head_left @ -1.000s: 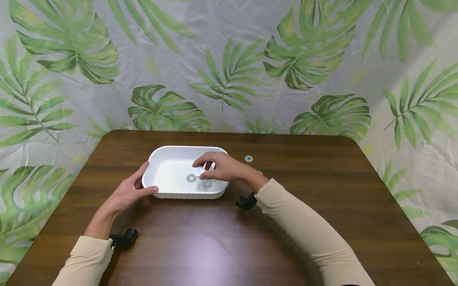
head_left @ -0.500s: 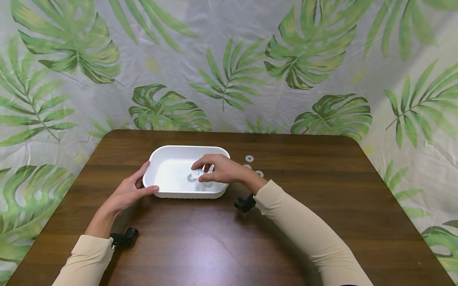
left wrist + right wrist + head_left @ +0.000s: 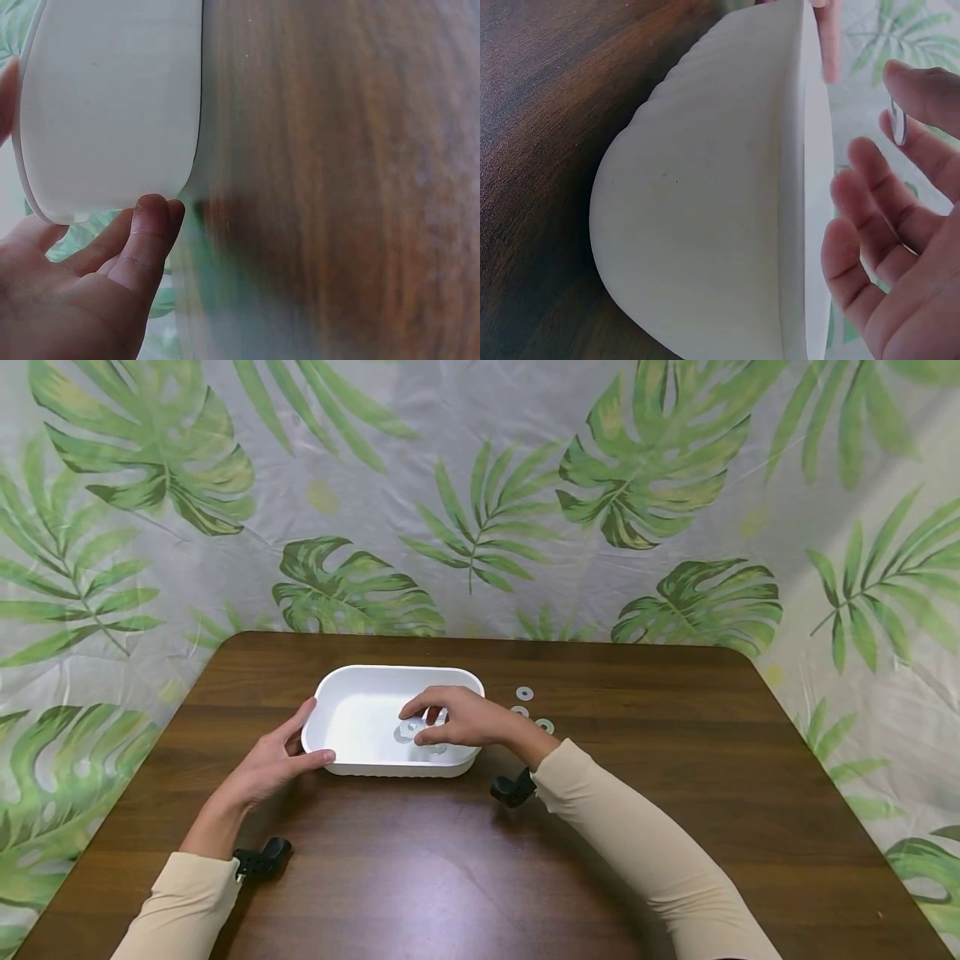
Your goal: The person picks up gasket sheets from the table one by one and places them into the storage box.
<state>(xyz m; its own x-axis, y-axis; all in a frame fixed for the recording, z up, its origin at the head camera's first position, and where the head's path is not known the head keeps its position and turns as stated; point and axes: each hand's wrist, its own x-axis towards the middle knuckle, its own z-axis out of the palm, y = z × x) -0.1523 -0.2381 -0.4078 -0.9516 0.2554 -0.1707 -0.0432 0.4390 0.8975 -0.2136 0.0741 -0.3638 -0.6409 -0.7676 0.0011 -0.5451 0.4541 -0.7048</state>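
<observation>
A white plastic tub (image 3: pixel 352 722) stands on the wooden table. My left hand (image 3: pixel 266 764) grips its left end, thumb over the front rim and fingers against the outer wall; the left wrist view has fingertips (image 3: pixel 150 214) pressed to the tub's side. Over the tub's right half, my right hand (image 3: pixel 457 717) pinches a flat metal washer (image 3: pixel 898 124) between thumb and index finger, its other fingers loosely curled. Below that hand, washers lie on the tub floor, one washer (image 3: pixel 438 748) partly hidden by the thumb and another overlapped by the held one.
To the right of the tub, three more washers lie on the table: a far washer (image 3: pixel 524 693), a middle washer (image 3: pixel 520 711) partly behind the right wrist, and a near washer (image 3: pixel 545 726). A leaf-print cloth (image 3: pixel 480 510) hangs behind the table's back edge.
My right hand has shifted slightly left and down in the tub, still pinching the washer, which now overlaps one on the floor. My left hand keeps its grip on the tub.
</observation>
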